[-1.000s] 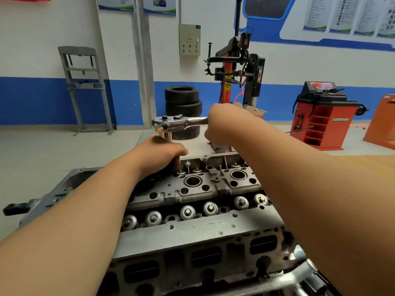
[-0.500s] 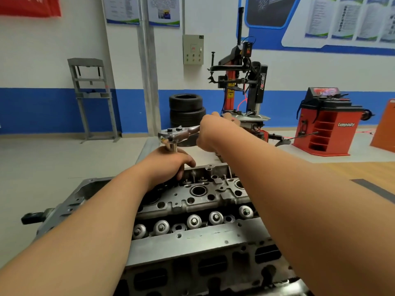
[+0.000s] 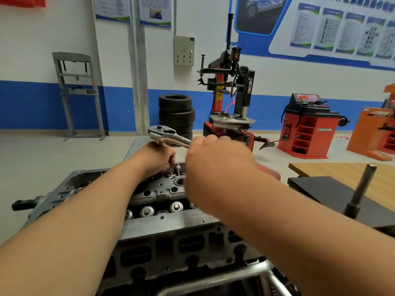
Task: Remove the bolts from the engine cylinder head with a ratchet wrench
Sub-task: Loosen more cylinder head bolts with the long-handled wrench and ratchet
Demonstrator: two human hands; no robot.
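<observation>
1. The left hand [image 3: 156, 158] is clamped around the upright extension bar [image 3: 159, 144], directly under the head of the ratchet wrench [image 3: 164, 134].
2. The right hand [image 3: 215, 165], blurred, is wrapped around the wrench handle just beside the left hand. The handle slopes down from the head into its fist.
3. The engine cylinder head [image 3: 166, 221] lies beneath both hands and forearms, with the tool standing at its far edge.
4. A stack of tyres [image 3: 176, 112] stands beyond the hands.
5. A tilted steel rod [image 3: 361, 189] stands to the right of the right hand.
</observation>
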